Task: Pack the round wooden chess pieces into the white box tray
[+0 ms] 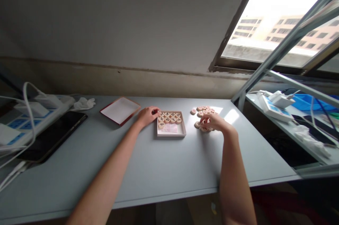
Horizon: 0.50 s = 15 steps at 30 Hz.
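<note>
Two hands at work among round wooden pieces, one by the box, one over the pile

My right hand (215, 122) is bent down over the near pile (197, 125), fingertips drawn together among the pieces; I cannot tell whether they have closed on one. These pieces lie directly under my fingers, some half hidden by them. Just beyond my knuckles sits a far group (203, 111) of pieces with reddish marks, and a single piece (193, 111) lies at its left edge.

To the left of that hand, across a strip of bare table (169, 168), stands the shallow white box (172, 135). Nine boxed pieces (173, 120) with dark characters fill its far part, in rows of four, four and one, and a pinkish slip (170, 128) lies nearer me. My left hand (148, 116) is at the box's far left corner, fingers curled beside the wall; whether they grip it I cannot tell.

Beyond that hand, further left, the red-edged lid (120, 110) lies with its pale inside up. Furthest out are a crumpled tissue (84, 103) and a dark phone (54, 140).
</note>
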Each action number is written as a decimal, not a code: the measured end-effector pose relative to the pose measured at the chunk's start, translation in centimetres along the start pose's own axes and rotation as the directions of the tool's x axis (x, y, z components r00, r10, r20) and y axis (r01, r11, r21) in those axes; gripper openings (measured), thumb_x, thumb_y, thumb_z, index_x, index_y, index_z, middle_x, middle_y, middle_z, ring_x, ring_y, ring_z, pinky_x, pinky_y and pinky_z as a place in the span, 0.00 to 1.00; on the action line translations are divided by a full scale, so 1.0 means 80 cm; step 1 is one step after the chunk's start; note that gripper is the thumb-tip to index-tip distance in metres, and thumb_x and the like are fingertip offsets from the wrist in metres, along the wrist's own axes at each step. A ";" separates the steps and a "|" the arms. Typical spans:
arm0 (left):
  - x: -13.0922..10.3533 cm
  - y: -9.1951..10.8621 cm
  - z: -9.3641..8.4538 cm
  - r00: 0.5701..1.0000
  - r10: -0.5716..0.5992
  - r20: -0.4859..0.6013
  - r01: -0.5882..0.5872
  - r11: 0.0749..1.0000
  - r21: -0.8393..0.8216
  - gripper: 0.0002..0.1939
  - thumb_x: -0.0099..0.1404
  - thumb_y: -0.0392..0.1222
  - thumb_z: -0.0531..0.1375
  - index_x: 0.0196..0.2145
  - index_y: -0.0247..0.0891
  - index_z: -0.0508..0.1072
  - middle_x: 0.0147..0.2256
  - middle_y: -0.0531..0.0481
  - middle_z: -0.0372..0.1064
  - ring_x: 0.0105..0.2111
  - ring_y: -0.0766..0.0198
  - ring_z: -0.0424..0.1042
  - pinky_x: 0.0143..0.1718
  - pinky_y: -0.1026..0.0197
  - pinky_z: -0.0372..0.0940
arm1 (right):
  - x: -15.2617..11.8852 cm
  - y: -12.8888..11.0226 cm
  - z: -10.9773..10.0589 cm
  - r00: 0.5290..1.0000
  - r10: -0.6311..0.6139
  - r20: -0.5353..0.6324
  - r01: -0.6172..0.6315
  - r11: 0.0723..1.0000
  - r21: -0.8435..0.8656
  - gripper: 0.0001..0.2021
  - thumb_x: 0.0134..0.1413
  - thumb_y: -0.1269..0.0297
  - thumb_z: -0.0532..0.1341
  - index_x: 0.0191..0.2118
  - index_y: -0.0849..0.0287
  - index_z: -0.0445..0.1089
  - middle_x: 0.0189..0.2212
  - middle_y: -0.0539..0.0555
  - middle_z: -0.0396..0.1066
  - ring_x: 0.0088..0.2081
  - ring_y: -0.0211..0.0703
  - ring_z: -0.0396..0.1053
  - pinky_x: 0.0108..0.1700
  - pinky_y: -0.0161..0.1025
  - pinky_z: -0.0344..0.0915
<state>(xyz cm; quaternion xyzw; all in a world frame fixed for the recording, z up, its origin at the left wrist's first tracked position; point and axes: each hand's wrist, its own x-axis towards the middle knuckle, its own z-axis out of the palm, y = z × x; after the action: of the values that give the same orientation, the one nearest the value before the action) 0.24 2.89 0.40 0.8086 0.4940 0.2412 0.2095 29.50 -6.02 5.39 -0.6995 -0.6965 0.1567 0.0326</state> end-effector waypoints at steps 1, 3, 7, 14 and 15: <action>0.000 0.000 0.000 1.000 0.001 0.001 -0.001 1.000 0.001 0.14 0.58 0.45 0.54 0.37 0.38 0.74 0.38 0.48 0.73 0.37 0.59 0.70 0.37 0.62 0.62 | 0.002 -0.003 0.003 1.000 -0.003 -0.012 0.003 1.000 -0.013 0.07 0.42 0.68 0.60 0.31 0.56 0.71 0.26 0.49 0.71 0.29 0.39 0.66 0.26 0.32 0.57; 0.000 0.000 0.000 1.000 0.001 0.001 -0.001 1.000 0.001 0.13 0.58 0.44 0.54 0.37 0.38 0.74 0.38 0.48 0.73 0.37 0.60 0.70 0.37 0.62 0.62 | 0.006 -0.011 0.006 1.000 -0.010 -0.019 0.009 1.000 -0.026 0.09 0.41 0.66 0.61 0.34 0.56 0.70 0.28 0.50 0.71 0.29 0.39 0.66 0.27 0.33 0.57; 0.001 0.000 0.001 1.000 0.001 -0.003 -0.001 1.000 -0.005 0.13 0.58 0.44 0.54 0.36 0.38 0.74 0.37 0.48 0.73 0.37 0.61 0.70 0.38 0.63 0.62 | 0.011 -0.024 0.006 0.996 -0.083 -0.033 0.083 0.997 0.008 0.06 0.43 0.65 0.61 0.31 0.57 0.71 0.28 0.50 0.70 0.27 0.38 0.66 0.28 0.33 0.57; 0.001 -0.001 0.002 1.000 0.012 -0.017 -0.012 1.000 -0.013 0.13 0.58 0.45 0.54 0.36 0.39 0.74 0.38 0.49 0.73 0.37 0.60 0.70 0.38 0.63 0.62 | 0.018 -0.083 0.022 0.885 -0.399 -0.240 0.443 0.880 0.172 0.09 0.50 0.63 0.58 0.38 0.57 0.69 0.30 0.51 0.69 0.29 0.36 0.64 0.31 0.32 0.58; 0.001 -0.001 0.002 1.000 0.013 -0.017 -0.013 1.000 -0.011 0.13 0.58 0.45 0.54 0.36 0.39 0.74 0.37 0.49 0.73 0.37 0.60 0.70 0.39 0.63 0.62 | 0.020 -0.094 0.028 0.868 -0.445 -0.222 0.485 0.857 0.176 0.08 0.50 0.65 0.59 0.38 0.57 0.70 0.29 0.51 0.69 0.28 0.35 0.63 0.31 0.32 0.57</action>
<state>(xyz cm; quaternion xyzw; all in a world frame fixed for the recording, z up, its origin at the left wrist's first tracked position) 0.28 2.95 0.23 0.8086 0.4892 0.2521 0.2082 21.63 -4.63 4.98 -0.5125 -0.8171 0.1607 0.2094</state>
